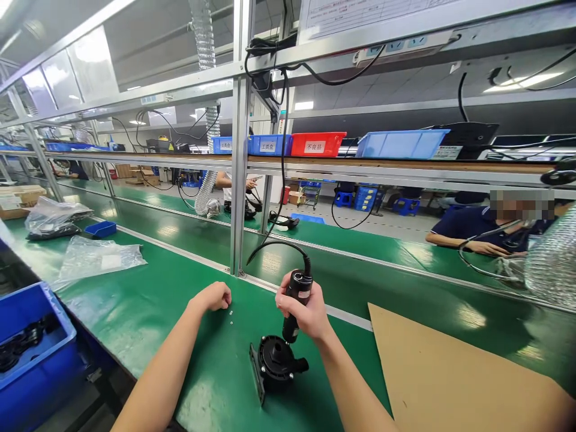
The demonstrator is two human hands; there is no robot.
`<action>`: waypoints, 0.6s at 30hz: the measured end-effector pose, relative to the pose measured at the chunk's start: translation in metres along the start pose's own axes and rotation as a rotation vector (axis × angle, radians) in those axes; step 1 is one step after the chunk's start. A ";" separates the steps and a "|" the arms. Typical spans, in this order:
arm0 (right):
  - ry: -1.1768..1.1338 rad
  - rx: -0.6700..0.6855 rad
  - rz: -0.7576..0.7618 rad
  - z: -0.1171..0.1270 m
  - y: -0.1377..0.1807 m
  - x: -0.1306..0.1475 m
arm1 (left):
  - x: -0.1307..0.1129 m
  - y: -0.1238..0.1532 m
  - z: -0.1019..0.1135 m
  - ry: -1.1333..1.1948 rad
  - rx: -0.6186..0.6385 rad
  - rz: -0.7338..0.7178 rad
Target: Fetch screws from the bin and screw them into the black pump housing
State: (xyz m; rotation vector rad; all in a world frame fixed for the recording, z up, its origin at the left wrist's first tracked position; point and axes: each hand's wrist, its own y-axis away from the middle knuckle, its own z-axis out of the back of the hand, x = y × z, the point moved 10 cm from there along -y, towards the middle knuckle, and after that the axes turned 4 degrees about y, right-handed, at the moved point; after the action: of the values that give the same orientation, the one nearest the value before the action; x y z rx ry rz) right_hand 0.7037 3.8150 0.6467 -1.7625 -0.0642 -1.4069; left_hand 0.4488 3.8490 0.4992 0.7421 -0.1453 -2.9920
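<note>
My right hand [306, 309] is wrapped round a black electric screwdriver [297, 289], held upright with its cord rising from the top. Its tip points down at the rim of a black round pump-like housing [275, 358], by a small screw; whether they touch I cannot tell. The housing has a side spout, a flat bracket on its left and several shiny screws round its edge. To its upper left, my left hand [216, 296] rests on the green bench with fingers closed together, hiding anything between them. Small screws [231, 317] lie just beside those fingers.
A cardboard sheet [450, 372] lies at right, a metal post [238, 180] stands ahead. Plastic bags [101, 259] and a small blue tray [101, 228] are at left, above a blue bin [45, 294] with black parts. Across the bench sits a person [468, 228].
</note>
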 end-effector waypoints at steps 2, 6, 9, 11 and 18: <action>0.059 -0.012 0.005 0.003 0.001 0.000 | -0.004 0.003 -0.001 -0.036 -0.009 0.024; 0.171 -0.057 0.022 0.008 0.001 0.004 | -0.011 0.008 -0.008 -0.149 -0.029 0.135; 0.224 -0.056 0.027 0.006 -0.002 0.007 | -0.020 0.006 -0.016 -0.213 -0.029 0.138; 0.249 -0.046 0.033 0.004 -0.003 0.008 | -0.027 0.004 -0.019 -0.251 -0.035 0.133; 0.388 -0.084 0.018 0.024 0.005 -0.004 | -0.058 0.016 -0.027 -0.312 -0.098 0.245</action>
State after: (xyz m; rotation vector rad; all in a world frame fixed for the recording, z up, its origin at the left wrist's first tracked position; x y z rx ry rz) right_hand 0.7231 3.8290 0.6404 -1.5213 0.2206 -1.7340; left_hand 0.5129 3.8351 0.5043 0.2240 -0.0939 -2.8311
